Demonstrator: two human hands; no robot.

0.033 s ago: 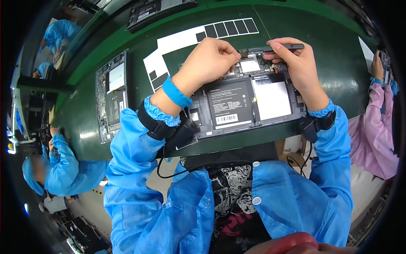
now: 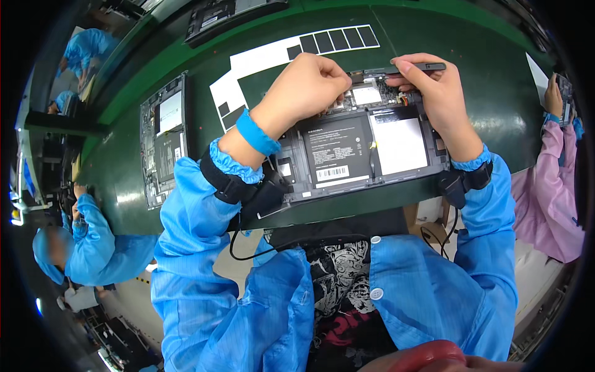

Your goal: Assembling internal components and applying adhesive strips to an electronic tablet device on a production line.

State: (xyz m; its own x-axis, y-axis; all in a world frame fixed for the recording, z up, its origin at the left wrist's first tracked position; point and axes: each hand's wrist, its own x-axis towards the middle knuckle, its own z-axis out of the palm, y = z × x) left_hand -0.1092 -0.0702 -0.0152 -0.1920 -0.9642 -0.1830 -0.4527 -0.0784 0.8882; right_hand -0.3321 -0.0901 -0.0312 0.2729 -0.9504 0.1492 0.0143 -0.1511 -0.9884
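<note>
From the head view, the opened tablet (image 2: 359, 152) lies back-up on the green workbench (image 2: 483, 105), just in front of the person's chest, its dark battery pack (image 2: 334, 152) and a white panel beside it exposed. The work sits at the far edge, on the small circuit board (image 2: 372, 93). To do it well, I judge the tool tip should come in shallow and slow while the other hand keeps the part pinned, so nothing slips onto the thin wires nearby.

The left hand (image 2: 310, 87) is curled nearly into a fist, knuckles up, fingertips pressed down at the board's left end; what they pinch, if anything, is hidden. The right hand (image 2: 434, 93) is closed around a slim dark tool (image 2: 421, 66), held like a pen and lying almost level along the tablet's top edge. Both wrists bend down from blue sleeves, with dark straps at the cuffs.

Another opened tablet (image 2: 164, 139) lies to the left.
</note>
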